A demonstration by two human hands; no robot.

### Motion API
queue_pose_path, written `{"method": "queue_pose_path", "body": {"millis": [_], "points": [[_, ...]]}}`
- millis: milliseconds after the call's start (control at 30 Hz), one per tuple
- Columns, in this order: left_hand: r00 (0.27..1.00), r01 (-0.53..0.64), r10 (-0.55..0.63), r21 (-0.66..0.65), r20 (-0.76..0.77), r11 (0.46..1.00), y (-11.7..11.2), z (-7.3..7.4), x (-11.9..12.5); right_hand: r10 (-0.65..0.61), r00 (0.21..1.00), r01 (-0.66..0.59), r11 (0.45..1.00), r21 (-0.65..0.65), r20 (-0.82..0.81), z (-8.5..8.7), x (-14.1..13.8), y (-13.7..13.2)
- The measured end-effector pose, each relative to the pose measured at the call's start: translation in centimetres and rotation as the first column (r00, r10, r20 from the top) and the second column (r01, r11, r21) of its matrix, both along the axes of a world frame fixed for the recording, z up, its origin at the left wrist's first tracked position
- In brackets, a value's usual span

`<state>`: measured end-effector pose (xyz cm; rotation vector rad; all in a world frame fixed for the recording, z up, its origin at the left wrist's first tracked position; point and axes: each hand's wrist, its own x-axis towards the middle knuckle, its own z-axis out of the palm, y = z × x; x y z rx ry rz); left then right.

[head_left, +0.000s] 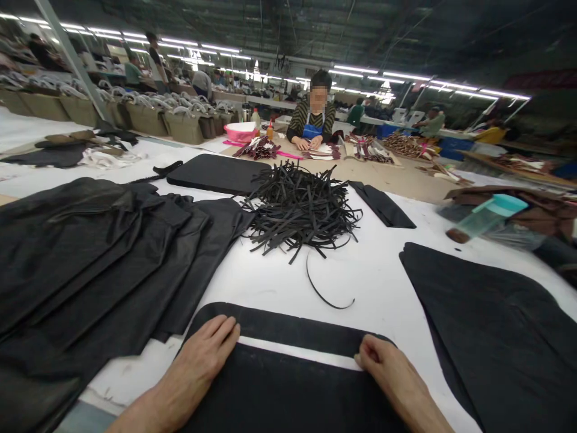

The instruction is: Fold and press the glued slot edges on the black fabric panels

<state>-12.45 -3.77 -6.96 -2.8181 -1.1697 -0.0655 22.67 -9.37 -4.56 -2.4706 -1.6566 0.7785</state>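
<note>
A black sheet-like panel (293,391) with a rounded far edge lies before me on the white table. Across it runs a narrow white strip (300,353), parallel to its far edge. My left hand (210,343) rests flat on the panel at the strip's left end, fingers side by side. At the right end, my right hand (381,358) has its fingers curled and thumb pinched together on the strip. A single thin black strip (327,291) lies curved beyond the panel. Behind it is a tangled heap of black strips (306,207).
Overlapping black panels (90,258) cover the left side; more black panels (500,331) lie right. A stack of black pieces (216,173) sits behind. A teal-lidded bottle (489,216) lies tilted at right. A co-worker (313,117) works across the table.
</note>
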Motion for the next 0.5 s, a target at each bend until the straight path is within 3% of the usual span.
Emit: {"method": "queue_pose_path", "body": {"millis": [100, 267, 400, 500], "points": [[0.992, -0.122, 0.120, 0.068, 0.032, 0.990, 0.0, -1.0, -0.2, -0.019, 0.988, 0.011, 0.998, 0.055, 0.150, 0.7, -1.1, -0.7], [0.971, -0.204, 0.195, 0.056, 0.139, 0.977, 1.7, -1.0, 0.3, 0.084, 0.954, -0.167, 0.946, 0.277, 0.288, 1.2, -1.3, -0.9], [0.931, -0.269, 0.265, -0.016, 0.252, 0.963, 3.3, -1.4, -0.7, 0.144, 0.985, -0.164, 0.945, 0.284, 0.091, 1.5, 0.2, -0.2], [0.894, -0.252, 0.242, -0.024, 0.378, 0.967, 4.0, -2.4, -1.2, 0.141, 0.990, -0.130, 0.949, 0.287, -0.016, 1.8, 1.0, 0.1]]}}
